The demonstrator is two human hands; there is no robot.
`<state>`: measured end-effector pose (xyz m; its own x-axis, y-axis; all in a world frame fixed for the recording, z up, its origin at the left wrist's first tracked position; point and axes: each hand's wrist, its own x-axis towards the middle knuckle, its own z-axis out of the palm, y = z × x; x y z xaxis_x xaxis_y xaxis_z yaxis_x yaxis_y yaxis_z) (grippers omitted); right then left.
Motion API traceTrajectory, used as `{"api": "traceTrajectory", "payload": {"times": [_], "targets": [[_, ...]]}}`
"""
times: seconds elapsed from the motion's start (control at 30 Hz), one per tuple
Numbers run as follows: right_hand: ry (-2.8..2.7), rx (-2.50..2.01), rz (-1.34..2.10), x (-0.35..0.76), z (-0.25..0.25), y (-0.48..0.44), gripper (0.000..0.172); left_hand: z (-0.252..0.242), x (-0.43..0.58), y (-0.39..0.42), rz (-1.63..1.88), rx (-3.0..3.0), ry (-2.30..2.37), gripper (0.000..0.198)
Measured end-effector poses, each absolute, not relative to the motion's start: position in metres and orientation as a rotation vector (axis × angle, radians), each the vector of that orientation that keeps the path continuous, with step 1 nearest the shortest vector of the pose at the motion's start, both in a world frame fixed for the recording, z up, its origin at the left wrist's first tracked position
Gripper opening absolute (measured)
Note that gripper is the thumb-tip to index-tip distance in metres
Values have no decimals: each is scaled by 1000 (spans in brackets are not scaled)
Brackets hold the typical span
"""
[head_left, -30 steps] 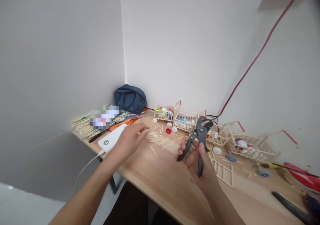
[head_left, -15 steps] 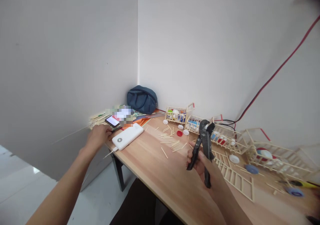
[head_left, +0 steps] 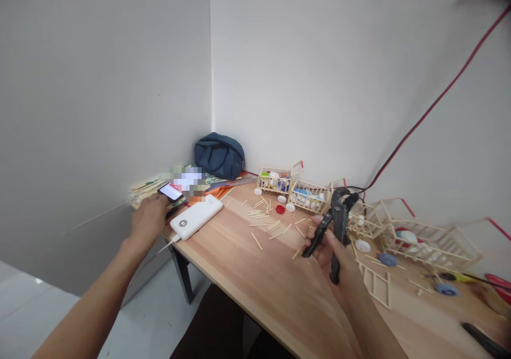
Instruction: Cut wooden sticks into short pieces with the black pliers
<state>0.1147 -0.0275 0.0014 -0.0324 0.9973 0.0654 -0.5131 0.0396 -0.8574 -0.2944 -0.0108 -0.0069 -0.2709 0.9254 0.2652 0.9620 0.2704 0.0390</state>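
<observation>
Head view: left of the white, rounded rectangular power bank we find a bundle of thin, pale wooden sticks, and our left hand reaches down at its near side, just beside a slim, dark phone with a lit screen; the fingertips are hidden, so we cannot tell whether they are closed on anything. The phone would likely feel light, stiff and slick, best taken by its long edges. Beyond the power bank sits a soft blue cloth bag. Right of the power bank lie scattered short, pale wooden sticks, which look light and easy to snap, and behind them small slatted carts of pale sticks, which we judge fragile and better lifted by the base. Farther right of the power bank, our right hand holds up a black, metal-looking two-handled cutter, fingers and thumb wrapped on its handles, which stand apart. We judge the cutter rigid and somewhat heavy toward its hooked head, so the handles are the place to take hold, with fingers kept well away from that head.
</observation>
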Motion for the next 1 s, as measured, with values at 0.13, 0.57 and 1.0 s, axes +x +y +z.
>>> {"api": "traceTrajectory", "payload": {"times": [0.13, 0.57, 1.0], "targets": [[-828, -759, 1413, 119, 3, -26, 44, -6, -289, -10, -148, -1777, -2193, 28], [-843, -780, 1433, 115, 0, -25, 43, -4, -287, -19, -149, -1834, -2080, 33], [-873, -822, 1426, 115, -7, -20, 43, -5, -279, -16, -509, -1694, -2236, 22]]}}
